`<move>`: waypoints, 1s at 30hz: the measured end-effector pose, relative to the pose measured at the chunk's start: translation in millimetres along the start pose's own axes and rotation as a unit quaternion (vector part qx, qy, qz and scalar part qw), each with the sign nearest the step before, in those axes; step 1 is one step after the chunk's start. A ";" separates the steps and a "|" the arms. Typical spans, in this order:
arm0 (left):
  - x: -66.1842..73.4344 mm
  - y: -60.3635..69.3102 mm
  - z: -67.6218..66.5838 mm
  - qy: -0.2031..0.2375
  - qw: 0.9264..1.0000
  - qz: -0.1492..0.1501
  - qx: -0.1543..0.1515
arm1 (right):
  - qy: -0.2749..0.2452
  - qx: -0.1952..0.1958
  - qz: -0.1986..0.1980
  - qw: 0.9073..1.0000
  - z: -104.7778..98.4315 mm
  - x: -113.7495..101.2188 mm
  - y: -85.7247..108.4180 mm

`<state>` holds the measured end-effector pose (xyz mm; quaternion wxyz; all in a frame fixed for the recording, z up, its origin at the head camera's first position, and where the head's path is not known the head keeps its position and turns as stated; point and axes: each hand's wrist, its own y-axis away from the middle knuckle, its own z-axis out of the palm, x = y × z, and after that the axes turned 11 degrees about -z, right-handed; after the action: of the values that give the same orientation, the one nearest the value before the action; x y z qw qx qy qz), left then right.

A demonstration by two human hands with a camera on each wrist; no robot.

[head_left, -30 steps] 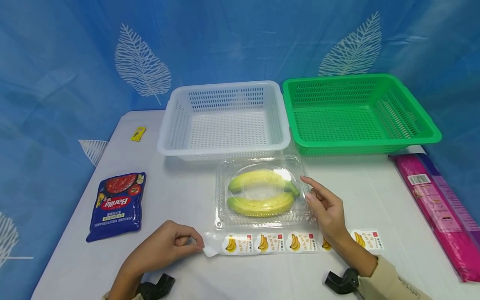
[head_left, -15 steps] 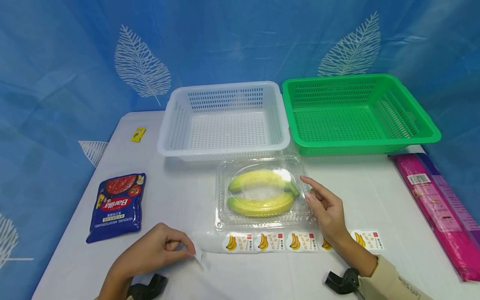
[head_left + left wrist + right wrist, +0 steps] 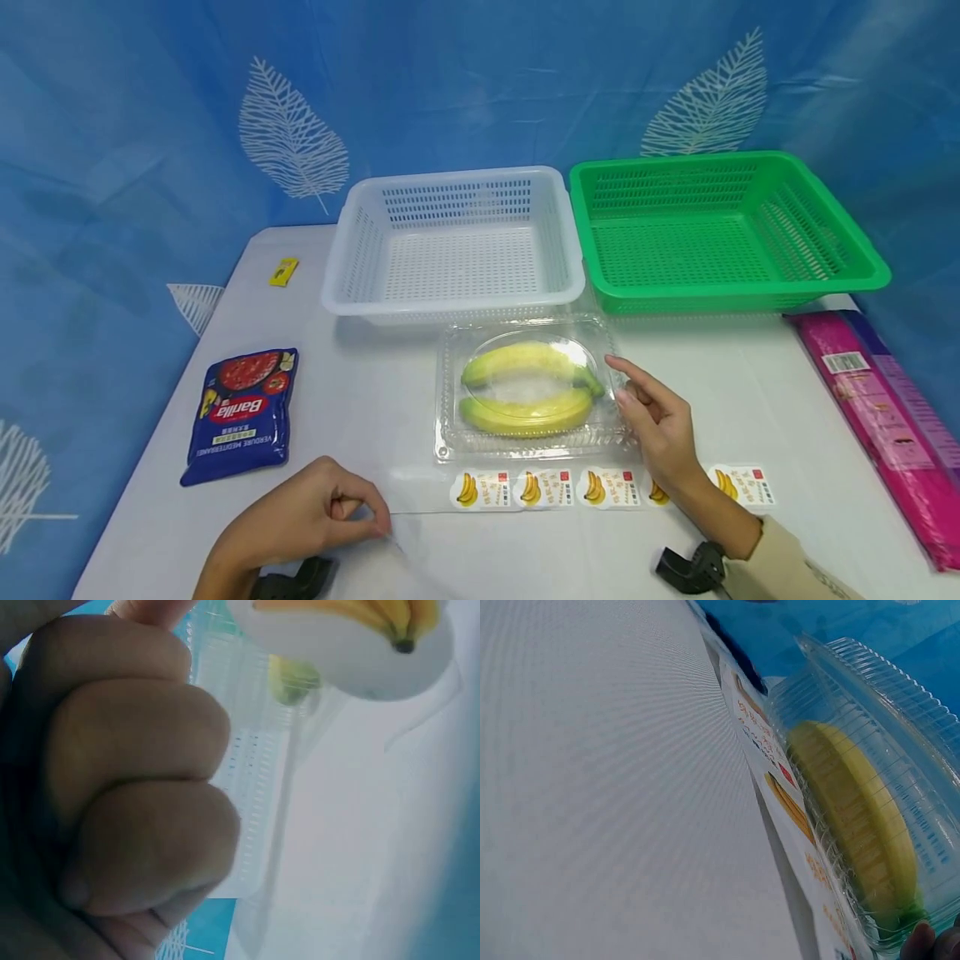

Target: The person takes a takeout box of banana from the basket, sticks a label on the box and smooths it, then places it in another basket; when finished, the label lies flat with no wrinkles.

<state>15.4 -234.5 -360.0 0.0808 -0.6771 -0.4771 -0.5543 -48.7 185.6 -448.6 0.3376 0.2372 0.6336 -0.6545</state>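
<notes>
My left hand [image 3: 303, 517] pinches a thin piece between thumb and forefinger; the head view shows it almost edge-on. In the left wrist view a banana sticker [image 3: 360, 645] looms close beside the fingertips. The strip of banana stickers [image 3: 543, 488] lies flat in front of the clear lidded container [image 3: 450, 392], partly under my right forearm. Two yellow-green bananas [image 3: 525, 412] are inside the container. My right hand [image 3: 663, 429] rests with thumb and forefinger at the container's right edge; in the right wrist view its fingertips [image 3: 922, 941] touch the corner.
A white basket [image 3: 450, 306] and a green basket [image 3: 742, 292] stand behind the container. At the left lie a blue Barilla pouch [image 3: 240, 417] and a small yellow packet [image 3: 284, 272]. A long pink package [image 3: 873, 417] lies along the right side.
My left hand has drawn away to the left and toward me from the strip's left end, with the thin piece in its fingers. My right hand has stayed at the container.
</notes>
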 end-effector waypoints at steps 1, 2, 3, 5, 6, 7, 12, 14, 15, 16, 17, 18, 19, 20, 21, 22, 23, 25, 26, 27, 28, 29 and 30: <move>1.2 0.9 -0.2 -0.001 1.000 -0.004 -0.003 | 0.004 -0.001 0.003 1.000 -0.1 -0.1 0.0; 2.2 1.9 -0.4 -0.001 1.000 -0.006 -0.006 | 0.005 -0.001 0.003 1.000 -0.1 -0.2 -0.1; 3.5 2.3 -0.5 -0.003 1.000 -0.008 -0.008 | 0.010 -0.002 0.006 1.000 -0.1 -0.6 -0.2; 5.8 1.9 -0.5 -0.002 1.000 -0.006 -0.005 | 0.012 -0.002 0.008 1.000 -0.2 -1.1 -0.5; 6.8 1.1 -0.2 -0.002 1.000 -0.001 0.000 | 0.014 -0.003 0.010 1.000 -0.3 -1.5 -0.6; 8.0 -0.2 0.3 -0.003 1.000 0.003 0.007 | 0.016 -0.003 0.011 1.000 -0.3 -1.9 -0.8; 16.0 -10.8 4.1 -0.027 0.998 0.015 0.052 | 0.022 -0.010 0.013 1.000 0.3 -3.1 -1.4; 21.1 -15.6 6.1 -0.034 0.997 0.012 0.062 | 0.025 -0.011 0.015 1.000 0.7 -3.7 -1.8; 23.6 -18.1 7.2 -0.036 0.997 0.014 0.064 | 0.026 -0.011 0.016 0.999 0.8 -4.1 -2.0; 26.1 -20.5 8.4 -0.036 0.997 0.014 0.066 | 0.025 -0.011 0.017 0.999 1.0 -4.2 -2.3; 28.9 -23.0 9.6 -0.036 0.997 0.014 0.069 | 0.024 -0.011 0.017 1.000 1.2 -4.4 -2.6; 31.4 -25.8 11.2 -0.037 0.996 0.019 0.073 | 0.022 -0.010 0.016 1.000 1.2 -4.2 -2.6; 33.8 -28.9 12.9 -0.038 0.996 0.022 0.077 | 0.021 -0.008 0.015 1.000 1.1 -3.8 -2.4; 36.0 -31.8 14.8 -0.039 0.996 0.026 0.082 | 0.019 -0.007 0.013 1.000 1.0 -3.5 -2.1; 38.1 -34.6 16.8 -0.039 0.995 0.030 0.087 | 0.017 -0.005 0.012 1.000 0.8 -3.0 -1.8; 40.5 -37.3 18.6 -0.038 0.994 0.034 0.092 | 0.015 -0.004 0.010 1.000 0.8 -2.5 -1.4; 43.0 -39.8 20.5 -0.038 0.994 0.037 0.097 | 0.013 -0.003 0.009 1.000 0.6 -2.0 -1.0; 48.2 -43.4 23.8 -0.036 0.993 0.039 0.104 | 0.012 -0.002 0.009 1.000 0.1 -1.6 -0.7; 51.2 -44.3 25.1 -0.035 0.993 0.040 0.105 | 0.013 -0.003 0.010 1.000 0.1 -1.7 -0.9; 54.2 -44.9 26.0 -0.034 0.993 0.041 0.104 | 0.014 -0.004 0.012 1.000 0.0 -1.9 -1.0; 57.4 -45.2 26.8 -0.034 0.993 0.043 0.102 | 0.015 -0.005 0.014 1.000 -0.2 -2.1 -1.3; 60.4 -45.4 27.5 -0.034 0.993 0.045 0.100 | 0.018 -0.006 0.016 1.000 -0.2 -2.5 -1.7; 63.3 -45.5 28.0 -0.036 0.993 0.049 0.097 | 0.022 -0.008 0.018 1.000 -0.2 -3.1 -2.2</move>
<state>-3.7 -157.2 -337.0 0.1559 -0.7082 -0.4978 -0.4757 -48.3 186.2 -444.9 0.3373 0.2605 0.6414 -0.6380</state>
